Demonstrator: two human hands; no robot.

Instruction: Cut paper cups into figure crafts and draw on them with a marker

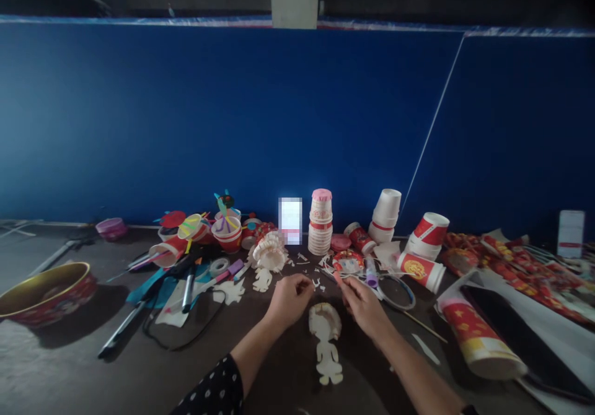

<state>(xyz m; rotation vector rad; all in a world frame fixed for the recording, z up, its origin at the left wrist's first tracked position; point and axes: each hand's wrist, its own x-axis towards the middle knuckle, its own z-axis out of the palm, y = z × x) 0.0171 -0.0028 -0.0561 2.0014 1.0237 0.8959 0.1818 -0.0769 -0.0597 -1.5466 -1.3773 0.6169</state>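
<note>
My left hand (pixel 289 300) hovers over the dark table with its fingers pinched together; whatever it holds is too small to make out. My right hand (pixel 365 306) is also pinched, its fingertips close to a thin pink stick (pixel 335 277). Between and just below both hands lies a pale paper doll cut-out (pixel 326 340) with a fringed round head. A red decorated disc (pixel 348 261) sits just beyond the right hand.
A stack of paper cups (pixel 320 223), tilted white cups (pixel 385 214), and red cups (pixel 421 270) stand behind. A lying stack of red cups (pixel 474 337) is at right. Pens, tape (pixel 218 267) and decorated cups (pixel 227 232) crowd the left. A gold bowl (pixel 44 291) sits far left.
</note>
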